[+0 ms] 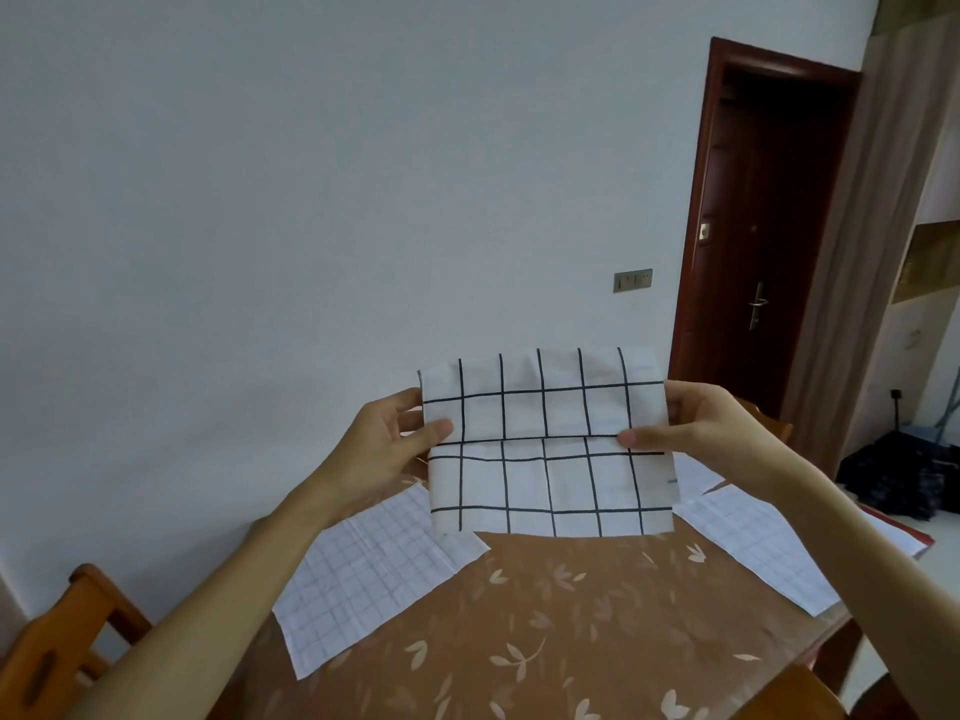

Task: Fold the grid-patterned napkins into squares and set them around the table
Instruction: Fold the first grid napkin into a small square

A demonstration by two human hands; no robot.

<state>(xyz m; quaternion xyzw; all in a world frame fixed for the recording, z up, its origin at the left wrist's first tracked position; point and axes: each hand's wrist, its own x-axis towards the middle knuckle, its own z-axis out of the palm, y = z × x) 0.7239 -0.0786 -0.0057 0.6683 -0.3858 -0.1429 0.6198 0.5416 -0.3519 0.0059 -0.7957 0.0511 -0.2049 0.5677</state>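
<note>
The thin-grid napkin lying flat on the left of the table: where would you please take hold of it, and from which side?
The napkin lies flat, so only an edge or corner offers a pinch. Probably take its corner pointing towards the table's middle, coming from the right over the tablecloth.

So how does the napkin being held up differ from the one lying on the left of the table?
The held napkin has bold dark lines and big squares; the left napkin has faint, finer lines. The held napkin is doubled over, pinched in the air by the left hand and right hand; the left napkin lies flat on the table. Both are white gridded cloth.
</note>
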